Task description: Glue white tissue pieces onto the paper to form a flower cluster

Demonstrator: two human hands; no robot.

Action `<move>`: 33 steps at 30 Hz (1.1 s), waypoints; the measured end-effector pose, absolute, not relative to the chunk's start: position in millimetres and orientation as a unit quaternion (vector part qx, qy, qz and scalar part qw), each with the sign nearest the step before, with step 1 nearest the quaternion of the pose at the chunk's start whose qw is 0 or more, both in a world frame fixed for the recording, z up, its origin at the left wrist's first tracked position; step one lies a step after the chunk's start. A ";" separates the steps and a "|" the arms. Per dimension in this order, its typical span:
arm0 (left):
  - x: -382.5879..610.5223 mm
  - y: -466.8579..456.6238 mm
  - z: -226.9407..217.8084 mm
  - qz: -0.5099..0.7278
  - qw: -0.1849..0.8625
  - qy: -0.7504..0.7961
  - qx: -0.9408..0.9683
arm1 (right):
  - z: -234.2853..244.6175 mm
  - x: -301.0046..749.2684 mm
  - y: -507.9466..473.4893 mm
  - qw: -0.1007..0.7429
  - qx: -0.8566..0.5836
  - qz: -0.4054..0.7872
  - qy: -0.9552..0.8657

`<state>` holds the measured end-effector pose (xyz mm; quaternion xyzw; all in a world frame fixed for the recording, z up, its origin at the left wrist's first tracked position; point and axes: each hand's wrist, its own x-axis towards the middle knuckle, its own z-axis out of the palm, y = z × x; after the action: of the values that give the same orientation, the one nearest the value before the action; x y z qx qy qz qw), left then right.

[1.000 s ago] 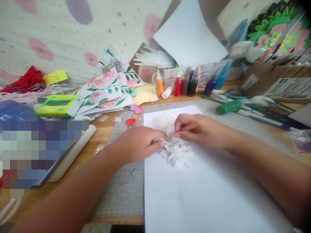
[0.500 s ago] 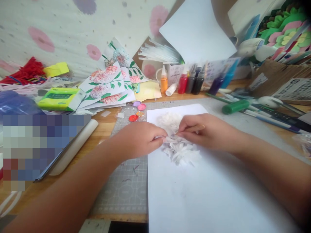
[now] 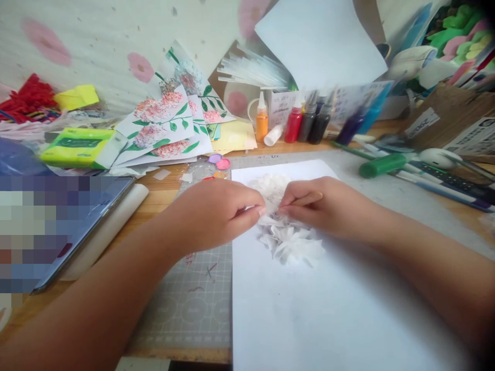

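A cluster of small white tissue-paper petals [image 3: 292, 242] lies on a white sheet of paper [image 3: 328, 309], which rests on a grey cutting mat [image 3: 197, 304]. My left hand [image 3: 214, 214] is closed in a pinch at the upper edge of the cluster. My right hand [image 3: 320, 206] faces it, fingertips pressed together on the same bit of tissue, with a thin wooden stick [image 3: 307, 198] held along the fingers. The two pinches almost touch.
Small bottles of coloured ink [image 3: 305, 123] stand at the back. Flower cards [image 3: 162, 129] lie at back left, a green packet [image 3: 75, 147] beside them. A green marker [image 3: 382, 165] and pens lie to the right. A tablet [image 3: 46, 226] sits at the left edge.
Both hands have stayed pinched together over the tissue cluster, shifting only slightly. The view has tilted down and left a little.
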<state>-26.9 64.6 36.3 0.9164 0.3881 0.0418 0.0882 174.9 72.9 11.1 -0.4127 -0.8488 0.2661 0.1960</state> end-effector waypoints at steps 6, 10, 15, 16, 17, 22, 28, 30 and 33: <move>-26.4 63.6 32.2 0.036 0.084 0.381 0.920 | 11.3 167.4 75.7 0.189 -0.437 0.268 -0.837; -29.6 65.9 26.0 0.042 0.096 0.386 0.916 | 20.8 179.8 74.5 0.391 -0.391 0.364 -0.749; -28.7 66.9 27.6 0.045 0.135 0.394 0.908 | 35.9 200.5 75.9 0.685 -0.334 0.350 -0.545; -27.4 66.2 28.6 0.040 0.144 0.396 0.906 | 35.5 202.4 77.4 0.688 -0.339 0.353 -0.537; -26.0 65.3 29.4 0.036 0.152 0.400 0.903 | 33.7 203.5 79.1 0.681 -0.343 0.361 -0.537; -19.8 63.1 27.5 0.037 0.156 0.450 0.879 | 17.7 202.2 85.0 0.619 -0.351 0.391 -0.584; -20.9 65.1 20.0 0.022 0.157 0.467 0.870 | 7.8 202.9 87.0 0.598 -0.337 0.337 -0.644; -22.3 65.4 20.4 0.032 0.164 0.482 0.860 | 8.0 203.7 87.0 0.573 -0.332 0.341 -0.667; -23.8 66.3 22.3 0.051 0.172 0.506 0.844 | 11.2 202.1 83.9 0.501 -0.312 0.351 -0.727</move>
<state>-23.8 66.3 22.3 0.8436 0.5061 0.0514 0.1718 202.1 83.9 11.2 -0.3120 -0.7271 0.3508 0.5009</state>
